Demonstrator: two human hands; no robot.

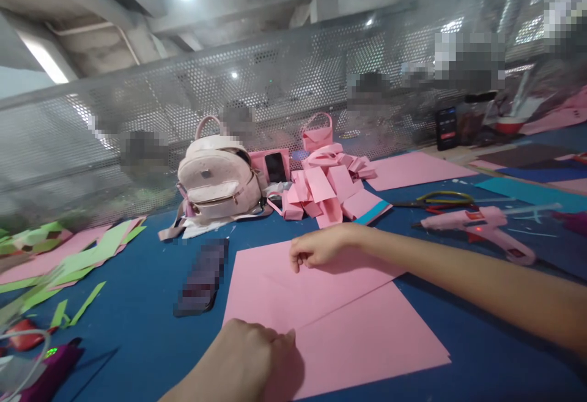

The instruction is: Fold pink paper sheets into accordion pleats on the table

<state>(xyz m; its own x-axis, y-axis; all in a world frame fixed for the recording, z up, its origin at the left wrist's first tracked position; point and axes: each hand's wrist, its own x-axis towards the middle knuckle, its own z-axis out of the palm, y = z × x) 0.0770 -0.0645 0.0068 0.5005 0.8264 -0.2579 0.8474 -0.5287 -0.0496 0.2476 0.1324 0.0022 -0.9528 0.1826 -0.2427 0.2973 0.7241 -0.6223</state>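
A pink paper sheet (348, 328) lies on the blue table (137, 304) in front of me, with a diagonal fold line across it. My left hand (250, 353) rests on the sheet's near left edge, fingers curled and pressing down. My right hand (316, 248) reaches in from the right and sits on the sheet's far edge, fingers curled in a loose pinch on the paper.
A dark phone (202, 279) lies left of the sheet. Behind it stand a pale pink backpack (217, 182) and a heap of pink paper bags (328, 185). A pink glue gun (481, 227) and scissors (440, 200) lie at right; green paper scraps (82, 261) at left.
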